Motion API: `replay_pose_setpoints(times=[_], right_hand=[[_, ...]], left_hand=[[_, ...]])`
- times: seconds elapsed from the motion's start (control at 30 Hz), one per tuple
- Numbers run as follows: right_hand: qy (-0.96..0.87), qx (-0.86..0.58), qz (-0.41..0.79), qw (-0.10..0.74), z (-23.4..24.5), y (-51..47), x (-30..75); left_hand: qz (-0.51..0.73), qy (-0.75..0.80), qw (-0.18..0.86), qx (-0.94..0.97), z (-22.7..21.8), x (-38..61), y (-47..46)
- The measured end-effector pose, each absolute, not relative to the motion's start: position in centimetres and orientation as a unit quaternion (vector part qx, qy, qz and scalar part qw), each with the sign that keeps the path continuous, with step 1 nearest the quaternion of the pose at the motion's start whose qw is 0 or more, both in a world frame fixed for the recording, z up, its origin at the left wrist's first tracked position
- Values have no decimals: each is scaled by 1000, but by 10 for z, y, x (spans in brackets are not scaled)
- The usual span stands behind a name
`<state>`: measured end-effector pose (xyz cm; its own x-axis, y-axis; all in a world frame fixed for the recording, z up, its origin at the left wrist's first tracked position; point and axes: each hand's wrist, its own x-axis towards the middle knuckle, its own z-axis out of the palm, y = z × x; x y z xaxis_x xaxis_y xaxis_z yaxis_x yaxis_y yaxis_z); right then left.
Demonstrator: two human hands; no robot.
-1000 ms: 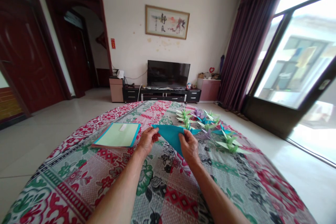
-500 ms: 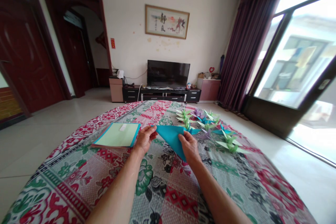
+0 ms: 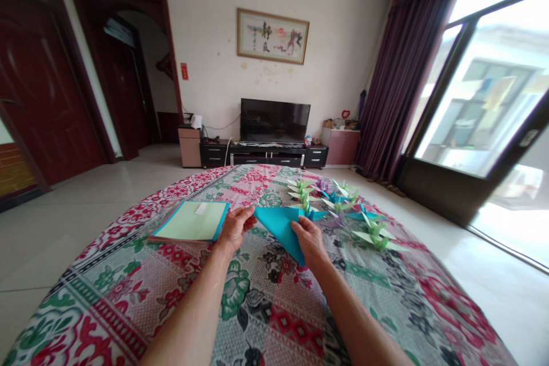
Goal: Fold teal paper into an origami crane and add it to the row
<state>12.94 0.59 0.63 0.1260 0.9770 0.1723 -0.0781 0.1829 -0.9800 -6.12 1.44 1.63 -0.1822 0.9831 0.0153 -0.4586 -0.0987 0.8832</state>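
A sheet of blue origami paper (image 3: 278,225), folded into a triangle, is held up over the table between both hands. My left hand (image 3: 234,227) pinches its left corner between thumb and fingers. On the opposite edge, my right hand (image 3: 309,239) grips the paper with the thumb on the near face; its other fingers are partly hidden behind. Left of my left hand lies a stack of coloured paper (image 3: 191,221), light green on top with blue edges showing beneath. Beyond my right hand stand several folded paper cranes (image 3: 338,203) in green, blue and purple.
A patterned cloth (image 3: 180,297) covers the round table. A small white slip (image 3: 200,208) rests on the paper stack. Farther back, a television (image 3: 275,120) stands on a low black cabinet (image 3: 268,155) against the wall. A glass door (image 3: 467,103) is at the right.
Hardly anything differs. Both hands keep the same hold on the blue paper, which has dipped very slightly.
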Motion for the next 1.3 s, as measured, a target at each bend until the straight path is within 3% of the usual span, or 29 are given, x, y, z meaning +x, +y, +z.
replay_pose_setpoints(times=[0.17, 0.57, 0.83, 1.07, 1.3], right_hand=[[-475, -450, 471, 592, 6, 6, 130], [-549, -507, 389, 539, 1, 12, 138], [-684, -629, 112, 353, 7, 3, 134], [-728, -629, 35, 269, 5, -7, 124], [-729, -641, 10, 239, 4, -10, 124]], left_hand=[[661, 438, 488, 364, 14, -63, 15], [524, 604, 188, 571, 7, -72, 16], [380, 638, 11, 670, -6, -74, 19], [324, 654, -44, 682, -10, -74, 18], [314, 658, -59, 682, -8, -72, 17]])
